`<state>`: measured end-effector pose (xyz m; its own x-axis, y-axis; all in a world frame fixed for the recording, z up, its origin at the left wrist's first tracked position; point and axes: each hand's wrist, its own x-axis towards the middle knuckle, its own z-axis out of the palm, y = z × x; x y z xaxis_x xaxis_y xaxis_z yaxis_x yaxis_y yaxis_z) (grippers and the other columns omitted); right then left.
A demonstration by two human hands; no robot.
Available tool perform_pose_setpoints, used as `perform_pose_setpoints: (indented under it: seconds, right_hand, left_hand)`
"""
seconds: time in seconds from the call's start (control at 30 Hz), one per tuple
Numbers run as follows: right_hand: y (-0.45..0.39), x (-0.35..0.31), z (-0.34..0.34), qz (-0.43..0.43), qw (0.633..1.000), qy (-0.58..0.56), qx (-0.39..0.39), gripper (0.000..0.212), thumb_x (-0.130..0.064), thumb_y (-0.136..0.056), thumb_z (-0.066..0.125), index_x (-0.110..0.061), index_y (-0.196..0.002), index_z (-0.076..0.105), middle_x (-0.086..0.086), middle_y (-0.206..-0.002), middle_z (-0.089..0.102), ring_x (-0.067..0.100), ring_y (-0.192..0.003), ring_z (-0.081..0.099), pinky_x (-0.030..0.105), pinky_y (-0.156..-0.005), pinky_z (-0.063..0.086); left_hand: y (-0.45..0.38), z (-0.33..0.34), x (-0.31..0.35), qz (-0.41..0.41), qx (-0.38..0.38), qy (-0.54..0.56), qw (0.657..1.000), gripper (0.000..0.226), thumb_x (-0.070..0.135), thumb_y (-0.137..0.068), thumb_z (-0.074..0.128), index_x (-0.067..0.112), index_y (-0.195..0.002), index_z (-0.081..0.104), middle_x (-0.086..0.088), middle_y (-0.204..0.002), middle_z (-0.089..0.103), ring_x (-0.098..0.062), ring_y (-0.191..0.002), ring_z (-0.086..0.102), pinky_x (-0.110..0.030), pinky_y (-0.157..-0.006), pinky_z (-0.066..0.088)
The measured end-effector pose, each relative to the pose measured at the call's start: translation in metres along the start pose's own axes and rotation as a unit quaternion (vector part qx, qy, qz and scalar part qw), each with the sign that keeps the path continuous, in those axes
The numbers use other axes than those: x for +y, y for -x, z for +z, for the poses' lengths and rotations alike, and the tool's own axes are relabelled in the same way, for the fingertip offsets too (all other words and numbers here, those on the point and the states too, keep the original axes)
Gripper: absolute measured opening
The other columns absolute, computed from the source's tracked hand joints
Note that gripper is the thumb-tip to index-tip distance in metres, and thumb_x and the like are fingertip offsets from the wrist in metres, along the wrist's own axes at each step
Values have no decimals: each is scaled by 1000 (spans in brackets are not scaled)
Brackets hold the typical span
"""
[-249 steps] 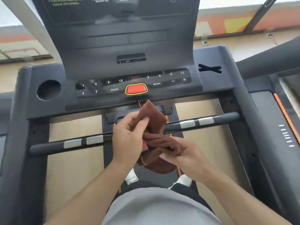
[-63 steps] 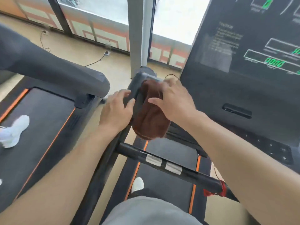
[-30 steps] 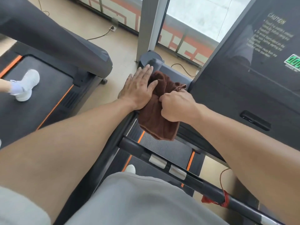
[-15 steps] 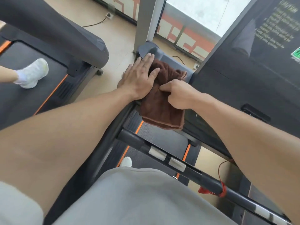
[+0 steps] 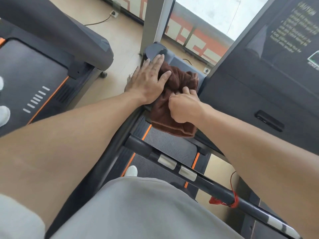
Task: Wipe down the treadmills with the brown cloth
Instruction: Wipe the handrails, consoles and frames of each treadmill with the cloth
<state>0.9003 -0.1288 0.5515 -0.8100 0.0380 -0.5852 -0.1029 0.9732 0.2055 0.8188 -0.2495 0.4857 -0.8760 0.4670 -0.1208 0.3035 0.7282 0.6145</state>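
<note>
The brown cloth lies bunched on the left arm of the treadmill console, with its lower edge hanging toward the belt. My left hand rests flat on the arm's outer edge, fingers spread, thumb on the cloth. My right hand is closed in a fist, gripping a fold of the cloth. The dark display panel rises at the right.
A black crossbar with silver pads runs below the hands, a red cord tied on it. The belt shows under it. A second treadmill stands at the left, with another person's white shoe at the frame edge. A grey pillar stands ahead.
My right hand has pulled back slightly toward me and tightened on the cloth, which is more bunched. My left hand stays flat on the arm. The view has shifted a little.
</note>
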Motion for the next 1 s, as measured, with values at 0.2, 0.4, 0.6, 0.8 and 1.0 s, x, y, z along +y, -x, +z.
perform_pose_setpoints:
  seconds: [0.2,0.4,0.6,0.8,1.0]
  right_hand:
    - [8,34,-24,-100,990,-98,-2,43,2,-86,46,-16,-119,67,8,-118,65,32,-115,54,32,-89,39]
    - [17,20,-27,-60,997,44,8,20,-13,-95,47,-16,-105,64,4,-114,68,30,-114,60,39,-91,37]
    - [9,-2,8,17,996,78,27,49,-20,-99,38,1,-143,42,18,-143,49,36,-132,40,45,-115,27]
    - [2,11,11,-31,997,-60,49,41,-13,-92,48,-5,-132,50,12,-135,54,37,-132,38,44,-116,23]
    - [23,12,-4,-28,986,-155,48,41,-12,-87,52,-11,-126,63,13,-119,67,36,-117,57,42,-97,49]
  left_hand:
    - [3,-3,5,0,-2,-2,1000,67,57,-106,20,27,-164,4,8,-172,4,-17,-159,3,-44,-128,4]
    - [2,-2,1,12,-7,-16,1000,65,55,-107,21,27,-164,8,9,-172,3,-17,-158,3,-43,-128,3]
    - [-2,3,0,5,3,-15,1000,64,53,-105,22,27,-164,12,9,-172,7,-17,-158,7,-49,-128,8]
    - [-5,3,1,5,3,-19,1000,61,52,-107,23,28,-163,16,8,-172,7,-20,-159,6,-47,-128,8]
    - [0,1,5,-3,55,-26,998,67,58,-104,32,17,-157,33,-5,-166,30,-28,-154,23,-48,-126,17]
